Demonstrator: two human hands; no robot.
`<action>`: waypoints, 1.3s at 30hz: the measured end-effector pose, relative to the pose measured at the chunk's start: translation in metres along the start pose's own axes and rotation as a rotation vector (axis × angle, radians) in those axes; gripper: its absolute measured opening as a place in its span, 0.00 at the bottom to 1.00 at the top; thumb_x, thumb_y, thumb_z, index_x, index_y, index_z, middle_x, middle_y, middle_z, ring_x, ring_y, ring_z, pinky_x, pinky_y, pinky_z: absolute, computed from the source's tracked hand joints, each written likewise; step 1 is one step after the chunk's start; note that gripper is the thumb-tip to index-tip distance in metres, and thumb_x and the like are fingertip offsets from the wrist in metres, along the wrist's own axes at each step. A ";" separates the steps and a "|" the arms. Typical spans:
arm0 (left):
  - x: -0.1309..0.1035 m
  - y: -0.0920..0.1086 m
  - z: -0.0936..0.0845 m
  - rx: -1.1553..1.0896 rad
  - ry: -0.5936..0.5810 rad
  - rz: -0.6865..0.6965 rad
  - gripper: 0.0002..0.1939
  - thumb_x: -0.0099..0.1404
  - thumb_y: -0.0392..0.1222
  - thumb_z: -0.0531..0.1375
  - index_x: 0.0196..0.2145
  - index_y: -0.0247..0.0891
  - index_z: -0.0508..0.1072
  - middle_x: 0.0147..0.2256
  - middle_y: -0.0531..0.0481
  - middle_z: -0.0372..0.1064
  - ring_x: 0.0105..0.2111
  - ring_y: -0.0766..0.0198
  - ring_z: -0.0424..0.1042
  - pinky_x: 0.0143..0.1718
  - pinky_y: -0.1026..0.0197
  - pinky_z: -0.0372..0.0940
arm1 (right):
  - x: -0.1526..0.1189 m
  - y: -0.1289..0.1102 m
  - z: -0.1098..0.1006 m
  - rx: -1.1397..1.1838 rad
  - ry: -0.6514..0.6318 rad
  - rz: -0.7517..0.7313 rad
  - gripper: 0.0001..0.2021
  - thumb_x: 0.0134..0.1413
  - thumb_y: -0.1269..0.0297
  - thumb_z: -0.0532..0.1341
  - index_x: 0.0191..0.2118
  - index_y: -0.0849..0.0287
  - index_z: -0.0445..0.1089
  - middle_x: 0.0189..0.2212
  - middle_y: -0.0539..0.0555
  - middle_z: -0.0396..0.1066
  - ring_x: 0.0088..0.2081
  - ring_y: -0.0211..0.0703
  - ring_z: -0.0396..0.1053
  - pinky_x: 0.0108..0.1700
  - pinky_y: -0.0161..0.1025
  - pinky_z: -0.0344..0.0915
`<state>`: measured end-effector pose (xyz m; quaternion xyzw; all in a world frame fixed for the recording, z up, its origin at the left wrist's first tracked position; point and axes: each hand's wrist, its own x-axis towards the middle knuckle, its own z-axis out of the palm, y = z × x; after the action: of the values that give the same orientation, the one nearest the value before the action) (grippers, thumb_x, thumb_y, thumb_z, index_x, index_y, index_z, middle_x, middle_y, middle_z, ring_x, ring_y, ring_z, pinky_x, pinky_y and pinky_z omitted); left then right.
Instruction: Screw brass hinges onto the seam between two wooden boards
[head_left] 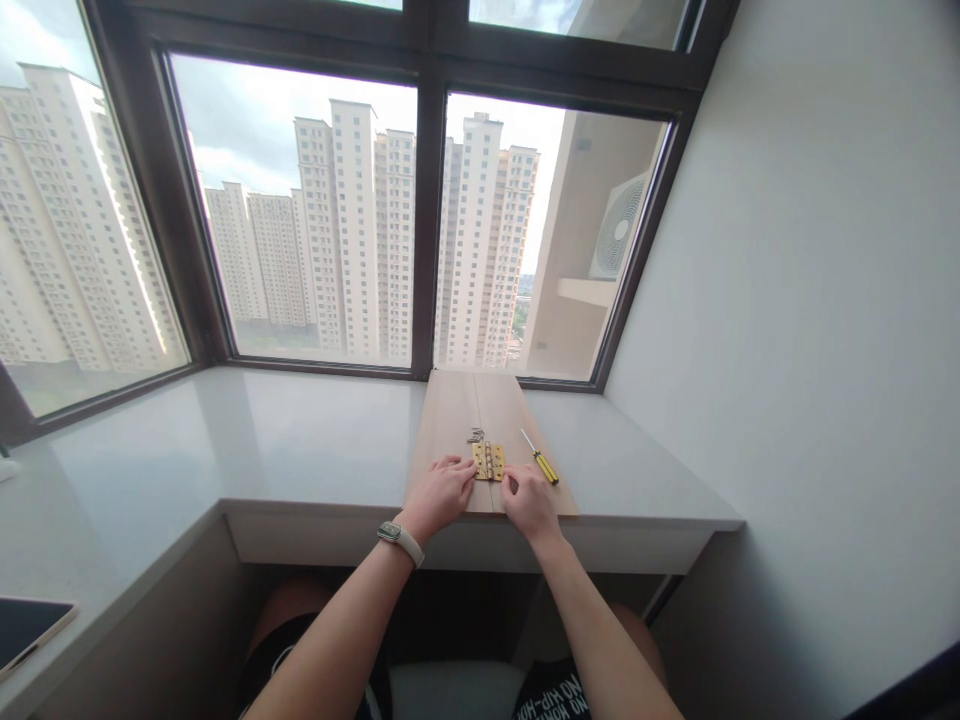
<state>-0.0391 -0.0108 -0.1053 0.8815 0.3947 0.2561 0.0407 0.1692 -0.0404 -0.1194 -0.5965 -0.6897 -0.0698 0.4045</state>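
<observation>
A brass-coloured butt hinge (489, 461) lies unfolded on pale wooden boards, its knuckle along the seam between them. My left hand (442, 492) rests on the left board with its fingers stretched out, the tips touching the hinge's left edge. My right hand (531, 502) has its fingers curled together, with thumb and forefinger at the hinge's right edge. Just beyond the hinge sits a small pile of screws (475, 435). A screwdriver (545, 466) with a yellow and black handle lies on the right board, its shaft pointing away from me.
The two wooden boards (450, 410) lie side by side on a white windowsill counter (330, 440), reaching from its front edge to the window frame (429, 250). A white wall (787, 300) closes the right side. A tablet-like device (30, 630) lies at the lower left.
</observation>
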 end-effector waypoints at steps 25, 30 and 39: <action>-0.001 0.003 -0.004 0.002 -0.008 -0.019 0.21 0.78 0.45 0.48 0.61 0.44 0.73 0.61 0.45 0.71 0.62 0.50 0.63 0.62 0.45 0.62 | -0.002 0.001 0.001 -0.029 -0.029 -0.028 0.14 0.55 0.76 0.60 0.38 0.57 0.83 0.43 0.57 0.81 0.48 0.48 0.74 0.54 0.41 0.70; -0.001 0.005 -0.007 -0.013 0.011 -0.010 0.19 0.78 0.44 0.48 0.59 0.45 0.73 0.59 0.47 0.72 0.61 0.51 0.64 0.61 0.46 0.62 | 0.003 0.008 0.003 0.002 -0.024 0.009 0.12 0.58 0.72 0.60 0.40 0.57 0.82 0.42 0.57 0.81 0.48 0.49 0.75 0.54 0.41 0.69; 0.001 0.001 -0.004 -0.077 0.088 -0.048 0.18 0.75 0.42 0.52 0.59 0.40 0.70 0.58 0.42 0.72 0.58 0.53 0.68 0.60 0.52 0.63 | 0.073 -0.013 0.017 -0.048 -0.200 -0.029 0.07 0.61 0.68 0.62 0.36 0.57 0.78 0.37 0.54 0.78 0.42 0.43 0.74 0.47 0.36 0.65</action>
<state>-0.0399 -0.0118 -0.1012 0.8574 0.4070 0.3086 0.0634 0.1520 0.0220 -0.0789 -0.5998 -0.7335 -0.0323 0.3181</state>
